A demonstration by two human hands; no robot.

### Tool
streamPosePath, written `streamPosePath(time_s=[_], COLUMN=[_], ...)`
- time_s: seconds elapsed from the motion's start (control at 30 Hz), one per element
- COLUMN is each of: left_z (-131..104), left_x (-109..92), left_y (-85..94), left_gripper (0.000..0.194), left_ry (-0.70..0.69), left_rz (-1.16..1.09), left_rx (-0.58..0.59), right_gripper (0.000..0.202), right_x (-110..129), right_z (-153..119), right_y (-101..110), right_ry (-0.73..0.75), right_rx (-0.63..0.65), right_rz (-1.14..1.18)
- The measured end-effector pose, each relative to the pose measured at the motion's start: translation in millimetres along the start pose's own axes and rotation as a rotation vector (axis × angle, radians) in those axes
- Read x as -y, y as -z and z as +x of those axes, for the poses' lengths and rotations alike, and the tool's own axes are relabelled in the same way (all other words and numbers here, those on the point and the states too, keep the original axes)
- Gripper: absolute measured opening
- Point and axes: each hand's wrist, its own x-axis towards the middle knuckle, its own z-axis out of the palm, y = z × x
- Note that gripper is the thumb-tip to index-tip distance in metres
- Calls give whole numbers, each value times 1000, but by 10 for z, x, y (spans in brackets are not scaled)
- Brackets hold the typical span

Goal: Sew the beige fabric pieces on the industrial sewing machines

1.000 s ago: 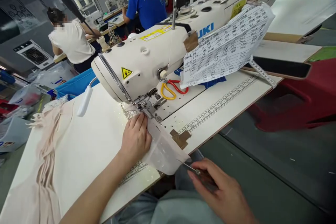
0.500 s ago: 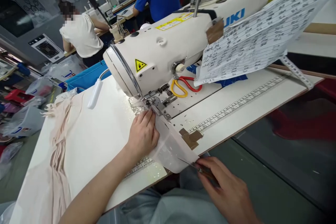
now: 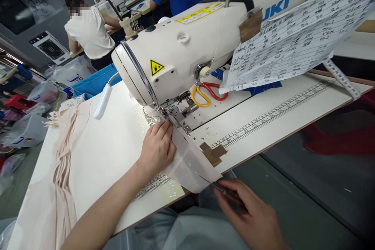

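A strip of thin pale pink fabric (image 3: 191,160) runs from the sewing machine's presser foot (image 3: 165,112) over the table's front edge. My left hand (image 3: 156,144) lies on the fabric just in front of the foot, fingers bent and pressed together, their tips by the metal guide (image 3: 180,125). At the strip's near end my right hand (image 3: 249,207) is closed round the brown handle of an awl (image 3: 231,195). The awl's thin metal point lies over the fabric, aimed left. The fabric's edge also meets my right fingertips; whether they pinch it, I cannot tell.
The white machine head (image 3: 175,50) stands over the table. Scissors (image 3: 202,94) with yellow and red handles lie beside it. A handwritten paper sheet (image 3: 295,43) hangs at right. Gathered pink fabric (image 3: 63,168) lies at left, near a white lamp (image 3: 103,101). Two people sit behind.
The view has shifted slightly, so the machine and paper look larger. My left hand stays on the fabric by the foot. My right hand keeps the awl almost in place.
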Motion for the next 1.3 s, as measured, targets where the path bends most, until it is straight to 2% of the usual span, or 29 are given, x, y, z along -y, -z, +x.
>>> streamPosePath(time_s=[0.13, 0.43, 0.8, 0.93, 1.07, 1.13, 1.2, 1.3], left_z=[5, 1, 7, 4, 0, 2, 6, 14], left_x=[-9, -7, 6, 7, -3, -10, -13, -7], left_y=[0, 6, 3, 2, 3, 8, 16, 26], left_gripper=[41, 42, 43, 43, 43, 42, 42, 42], left_ry=[2, -7, -20, -5, -5, 3, 19, 37], left_rz=[8, 22, 0, -3, 6, 7, -1, -19], left_rx=[5, 20, 39, 49, 27, 25, 30, 36], right_gripper=[7, 9, 9, 14, 9, 12, 19, 28], right_x=[30, 56, 54, 94, 100, 70, 19, -57], right_z=[70, 63, 118, 118, 90, 105, 148, 212], right_y=[-71, -25, -66, 1, 141, 203, 241, 247], right_ry=[64, 134, 120, 68, -53, -171, -274, -313], right_rx=[-30, 11, -32, -28, -86, -25, 99, 216], right_rz=[-137, -118, -241, -211, 8, 138, 233, 286])
